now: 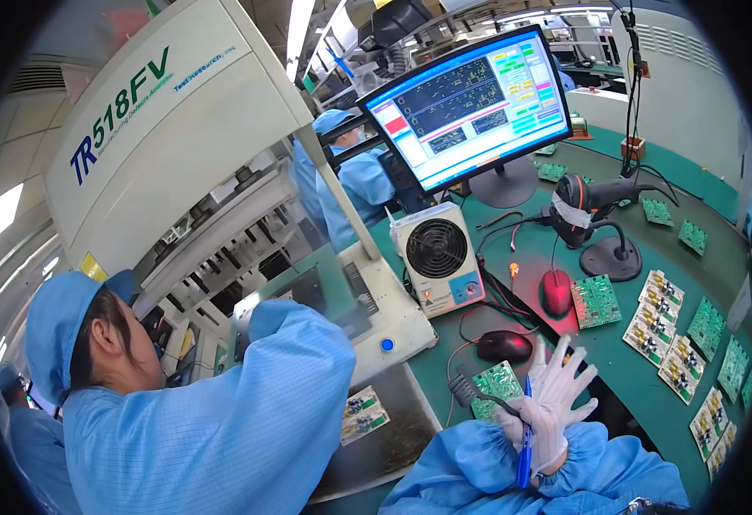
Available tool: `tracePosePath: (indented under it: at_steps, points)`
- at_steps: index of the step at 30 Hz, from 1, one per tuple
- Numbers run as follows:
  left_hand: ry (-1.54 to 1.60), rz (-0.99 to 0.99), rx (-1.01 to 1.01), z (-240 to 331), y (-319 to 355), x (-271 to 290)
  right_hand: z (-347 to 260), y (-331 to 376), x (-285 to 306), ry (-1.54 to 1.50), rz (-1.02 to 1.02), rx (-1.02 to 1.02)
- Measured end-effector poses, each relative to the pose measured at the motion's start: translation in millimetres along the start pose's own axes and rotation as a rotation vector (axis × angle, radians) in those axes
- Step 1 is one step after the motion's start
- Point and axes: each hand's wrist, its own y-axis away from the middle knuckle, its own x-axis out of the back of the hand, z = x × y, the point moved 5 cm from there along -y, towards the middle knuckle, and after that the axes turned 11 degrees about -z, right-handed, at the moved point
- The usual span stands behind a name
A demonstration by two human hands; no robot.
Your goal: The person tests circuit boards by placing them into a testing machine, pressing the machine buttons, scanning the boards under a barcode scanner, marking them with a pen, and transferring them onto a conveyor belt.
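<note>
My two white-gloved hands meet just above my blue sleeves, low and right of centre. My left hand [520, 418] is closed around a blue pen [525, 455] that points down, and around the handle of a small black brush [466, 388] that sticks out to the left. My right hand [567, 375] lies against it with its fingers spread and holds nothing. A green circuit board [496, 379] lies on the green mat [625, 360] just left of my hands.
A co-worker [213, 429] in a blue coat and cap leans into a large white test machine [178, 112] on my left. Behind my hands are a black mouse [504, 346], a red mouse [556, 292], a small fan unit [438, 257], a monitor [470, 103] and a scanner on a stand [594, 202]. Several circuit boards [680, 343] lie to the right.
</note>
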Motion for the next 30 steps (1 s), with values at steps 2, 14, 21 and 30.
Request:
tracePosePath:
  at_steps: [2,14,21,30]
  points:
    - [0.105,0.190,-0.126,0,6,9,-1,-2,-5,-0.027,-0.033,-0.030]
    - [0.909,0.185,-0.068,-45,75,-11,6,7,50,-0.582,0.139,-0.143]
    - [0.071,0.521,-0.015,-47,185,47,68,-17,95,-0.011,-0.048,-0.174]
    - [-0.154,0.745,0.568,-66,235,36,143,20,99,-0.002,-0.025,-0.336]
